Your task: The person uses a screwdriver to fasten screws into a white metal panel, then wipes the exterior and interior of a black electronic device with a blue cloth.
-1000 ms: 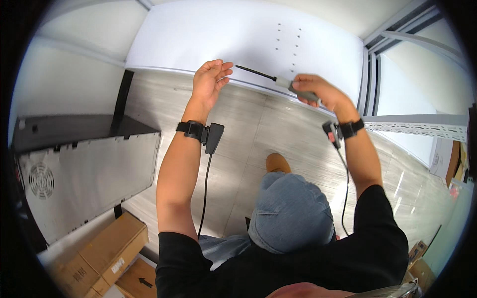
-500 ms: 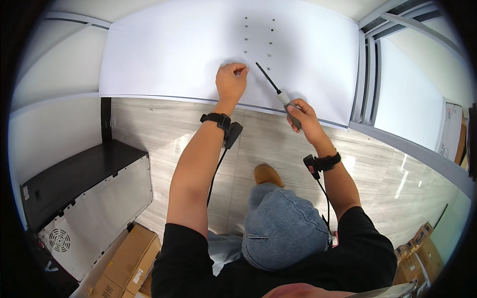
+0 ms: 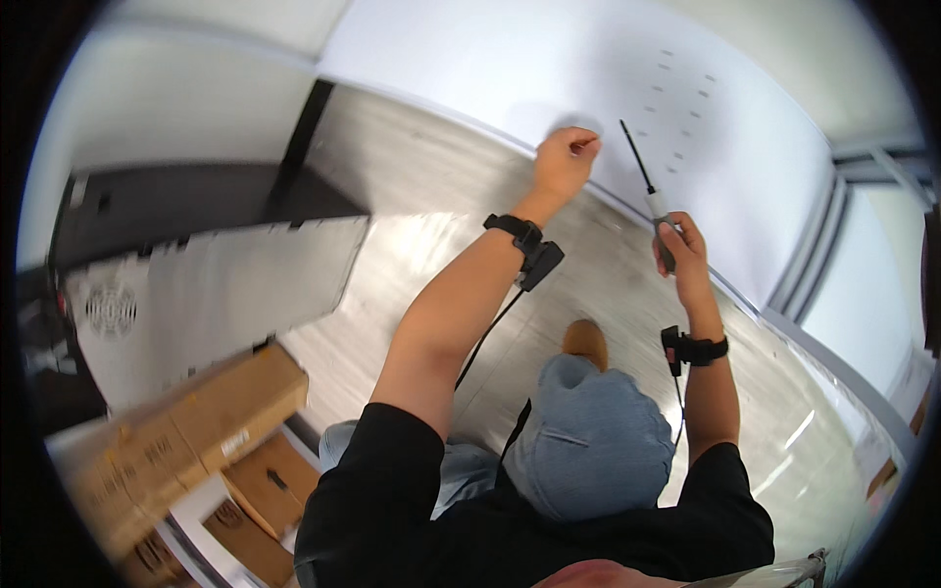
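Note:
My right hand (image 3: 683,245) is wrapped around the grey handle of a screwdriver (image 3: 640,164). Its dark shaft points away from me over the white tabletop (image 3: 441,59). To its left, my left hand (image 3: 566,165) is closed in a pinch just above the table's near edge; whatever lies between thumb and fingertip is too small to make out. Beyond the screwdriver tip, two rows of small screws (image 3: 690,114) run away from me across the tabletop, smeared by motion. Both wrists carry black straps with small cabled boxes.
A black and white metal cabinet (image 3: 225,294) with a round vent stands on the floor at left. Cardboard boxes (image 3: 186,431) lie before it, one open. Grey frame rails (image 3: 818,235) border the table at right. My knee and shoe (image 3: 585,343) are below the table edge.
My view has swung left, so the table, screws and both hands appear farther right and tilted, and more of the boxes shows. The screwdriver stays in my right hand; my left keeps its pinch.

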Available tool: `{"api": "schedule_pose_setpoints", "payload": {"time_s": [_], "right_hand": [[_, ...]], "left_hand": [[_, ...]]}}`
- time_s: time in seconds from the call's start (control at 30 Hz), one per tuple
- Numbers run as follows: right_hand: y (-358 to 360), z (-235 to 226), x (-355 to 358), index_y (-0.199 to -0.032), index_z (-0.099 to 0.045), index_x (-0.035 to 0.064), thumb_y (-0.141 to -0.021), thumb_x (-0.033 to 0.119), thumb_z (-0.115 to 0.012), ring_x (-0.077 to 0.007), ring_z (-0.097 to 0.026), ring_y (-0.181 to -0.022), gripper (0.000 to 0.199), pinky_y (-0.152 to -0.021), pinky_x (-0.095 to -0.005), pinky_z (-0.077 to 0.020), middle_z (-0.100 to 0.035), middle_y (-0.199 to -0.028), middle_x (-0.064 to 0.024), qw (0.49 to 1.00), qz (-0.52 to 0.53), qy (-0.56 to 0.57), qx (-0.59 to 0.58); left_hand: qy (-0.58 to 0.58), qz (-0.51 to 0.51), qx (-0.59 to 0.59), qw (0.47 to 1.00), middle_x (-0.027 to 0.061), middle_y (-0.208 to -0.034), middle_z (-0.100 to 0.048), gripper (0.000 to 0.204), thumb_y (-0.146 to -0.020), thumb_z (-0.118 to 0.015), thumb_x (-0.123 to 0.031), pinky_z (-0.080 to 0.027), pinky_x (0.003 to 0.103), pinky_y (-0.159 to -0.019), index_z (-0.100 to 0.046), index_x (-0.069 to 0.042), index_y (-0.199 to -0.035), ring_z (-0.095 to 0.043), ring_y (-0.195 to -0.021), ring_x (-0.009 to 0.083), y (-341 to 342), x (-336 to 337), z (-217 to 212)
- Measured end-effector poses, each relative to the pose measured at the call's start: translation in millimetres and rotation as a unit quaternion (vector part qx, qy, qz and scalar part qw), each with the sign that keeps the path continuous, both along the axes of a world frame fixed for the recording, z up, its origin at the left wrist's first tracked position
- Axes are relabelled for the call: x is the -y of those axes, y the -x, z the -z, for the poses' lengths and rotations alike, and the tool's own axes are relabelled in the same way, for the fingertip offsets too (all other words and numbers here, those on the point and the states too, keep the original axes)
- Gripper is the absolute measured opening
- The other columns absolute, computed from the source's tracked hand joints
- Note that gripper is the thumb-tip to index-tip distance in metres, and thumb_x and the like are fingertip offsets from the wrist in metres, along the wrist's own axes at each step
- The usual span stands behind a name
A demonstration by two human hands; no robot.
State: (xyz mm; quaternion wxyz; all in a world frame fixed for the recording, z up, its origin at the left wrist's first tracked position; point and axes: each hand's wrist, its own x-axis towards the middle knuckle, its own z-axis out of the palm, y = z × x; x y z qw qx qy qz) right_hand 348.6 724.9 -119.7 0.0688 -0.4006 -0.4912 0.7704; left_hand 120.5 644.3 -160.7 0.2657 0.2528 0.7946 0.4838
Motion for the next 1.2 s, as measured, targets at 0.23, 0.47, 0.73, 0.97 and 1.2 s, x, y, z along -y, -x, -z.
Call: {"api": "schedule_pose_setpoints", "payload": {"time_s": [0.23, 0.47, 0.73, 0.97, 1.2], "right_hand": [[60.4, -95.3, 56.3, -0.1, -0.054, 0.0081, -0.094, 0.031, -0.058, -0.0048, -0.042, -0.049, 0.024, -0.044, -0.0201, -0.0334, -0.05, -0.064, 0.0024, 0.96, -0.258, -0.103, -0.046], [115.7, -222.5, 215.3, -0.097, -0.055, 0.0065, -0.093, 0.038, -0.058, -0.0082, -0.049, -0.054, 0.032, -0.048, -0.0235, -0.0409, -0.052, -0.067, -0.0003, 0.812, -0.521, -0.261, -0.043], [184.8, -256.9, 389.5, -0.09, -0.055, 0.002, -0.089, 0.043, -0.06, -0.0126, -0.051, -0.048, 0.041, -0.042, -0.0276, -0.0409, -0.053, -0.067, -0.0033, 0.679, -0.634, -0.367, 0.042], [165.4, -166.4, 461.6, -0.086, -0.053, 0.0048, -0.09, 0.047, -0.056, -0.0162, -0.059, -0.052, 0.043, -0.046, -0.0312, -0.046, -0.059, -0.077, -0.0057, 0.792, -0.559, -0.201, 0.138], [118.6, -127.4, 507.5, -0.106, -0.056, 0.0117, -0.094, 0.045, -0.051, -0.0127, -0.059, -0.062, 0.036, -0.054, -0.0277, -0.0452, -0.059, -0.083, -0.0034, 0.907, -0.401, 0.022, 0.129]], "left_hand": [[-0.12, -0.135, 0.26, 0.948, 0.0107, -0.105, -0.065, 0.032, -0.102, -0.044, -0.025, -0.054, 0.029, -0.076, -0.057, 0.0, -0.117, -0.065, -0.086, 0.0188, 9.7, 179.9, -142.5], [-0.175, -0.265, 0.282, 0.905, 0.0177, -0.112, -0.063, 0.033, -0.102, -0.035, -0.019, -0.056, 0.033, -0.082, -0.049, 0.003, -0.122, -0.066, -0.092, 0.0251, -37.1, 389.4, -213.8], [-0.328, -0.382, 0.359, 0.786, 0.0201, -0.111, -0.062, 0.032, -0.099, -0.026, -0.008, -0.058, 0.033, -0.084, -0.046, 0.004, -0.121, -0.067, -0.092, 0.0263, -21.5, 523.0, -190.5], [-0.346, -0.428, 0.412, 0.726, 0.018, -0.104, -0.063, 0.031, -0.099, -0.031, -0.01, -0.058, 0.035, -0.082, -0.047, 0.004, -0.121, -0.066, -0.09, 0.0279, -10.6, 577.2, -133.8], [-0.225, -0.435, 0.324, 0.809, 0.0127, -0.108, -0.064, 0.026, -0.1, -0.039, -0.015, -0.056, 0.03, -0.071, -0.051, -0.004, -0.121, -0.068, -0.089, 0.024, 8.0, 568.2, -139.2]]}}
